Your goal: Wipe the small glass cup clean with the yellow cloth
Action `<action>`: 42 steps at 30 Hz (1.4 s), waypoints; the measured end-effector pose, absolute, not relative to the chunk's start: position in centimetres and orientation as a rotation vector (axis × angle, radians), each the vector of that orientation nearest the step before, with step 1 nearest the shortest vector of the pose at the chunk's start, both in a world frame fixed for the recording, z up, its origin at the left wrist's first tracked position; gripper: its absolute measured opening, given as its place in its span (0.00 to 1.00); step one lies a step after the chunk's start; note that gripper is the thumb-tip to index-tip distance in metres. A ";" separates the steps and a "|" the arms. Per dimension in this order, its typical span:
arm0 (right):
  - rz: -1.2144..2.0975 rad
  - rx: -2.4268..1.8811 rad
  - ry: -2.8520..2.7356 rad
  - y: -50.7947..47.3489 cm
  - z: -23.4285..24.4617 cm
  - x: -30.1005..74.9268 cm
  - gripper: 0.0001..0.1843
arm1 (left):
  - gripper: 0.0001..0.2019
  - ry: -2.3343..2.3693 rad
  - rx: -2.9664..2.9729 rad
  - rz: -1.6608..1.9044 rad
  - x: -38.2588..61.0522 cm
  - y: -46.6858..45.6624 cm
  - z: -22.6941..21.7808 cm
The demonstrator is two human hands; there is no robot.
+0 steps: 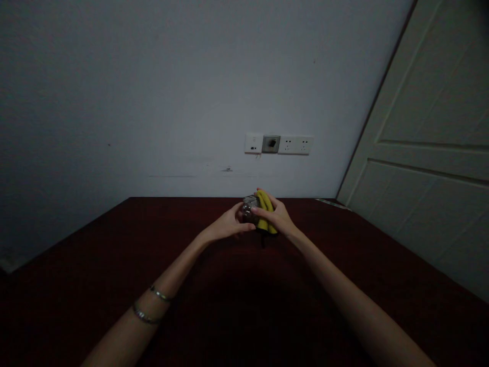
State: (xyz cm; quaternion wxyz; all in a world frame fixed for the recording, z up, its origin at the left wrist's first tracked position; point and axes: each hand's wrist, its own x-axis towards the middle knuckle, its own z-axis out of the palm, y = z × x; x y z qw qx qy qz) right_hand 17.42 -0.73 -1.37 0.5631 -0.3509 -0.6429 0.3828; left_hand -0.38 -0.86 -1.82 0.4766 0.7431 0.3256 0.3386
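In the middle of the head view, near the far edge of the table, both hands are around one small rounded object. This shiny, clear object [249, 210] looks like a glass jar or cup, with a dark brownish tint and bright reflections. My left hand [228, 223] grips it from the left, thumb along its lower front. A folded yellow cloth [264, 204] is in my right hand [280, 218], pressed against the object's right side, with the right thumb reaching across its front. A dark strip hangs below the cloth. The fingers behind the object are partly hidden.
A dark red table [171, 265] extends up to a pale wall [171, 92]. Wall sockets [295, 145] and a grey switch plate [271, 144] sit above the table's far edge. A panelled white door [431, 127] stands along the right. The light is dim.
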 end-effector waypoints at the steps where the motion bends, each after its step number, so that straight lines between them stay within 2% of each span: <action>1: 0.922 -0.833 -1.495 -0.6 -1.4 17.3 0.39 | 0.38 0.789 1.799 0.860 -0.3 -0.9 -1.8; 3: 0.948 -0.834 -1.480 -0.5 -1.5 17.1 0.38 | 0.40 0.757 1.766 0.944 -0.1 -0.9 -1.7; 9: 0.979 -0.829 -1.508 -0.9 -1.5 16.5 0.39 | 0.31 0.788 1.818 1.150 0.6 -0.5 -2.0; 13: 0.964 -0.812 -1.576 -0.8 -1.5 16.8 0.40 | 0.33 0.814 1.761 1.163 0.8 -0.6 -2.1; 16: 0.898 -0.749 -1.639 -0.7 -1.6 17.2 0.33 | 0.37 0.806 1.724 1.207 1.0 -0.9 -2.1; 19: 0.702 -0.680 -1.719 -1.2 -1.3 17.3 0.25 | 0.39 0.804 1.763 1.283 1.1 -1.0 -2.2; 23: 0.318 -0.592 -1.934 -2.5 -0.5 16.5 0.22 | 0.38 0.814 1.868 1.372 0.8 -0.8 -2.6; 26: 0.157 -0.542 -2.017 -3.1 -0.1 16.0 0.20 | 0.38 0.749 1.903 1.434 0.8 -0.7 -2.9; 36: 0.588 -0.742 -1.617 -1.3 0.1 16.5 0.18 | 0.38 0.800 2.147 1.432 1.1 -1.7 -2.0; 38: 0.498 -0.754 -1.674 -1.7 0.4 16.5 0.18 | 0.38 0.791 2.138 1.431 1.1 -1.7 -2.1; 42: 0.055 -0.637 -2.036 -3.6 1.1 16.2 0.19 | 0.35 0.752 2.051 1.469 1.0 -1.1 -2.6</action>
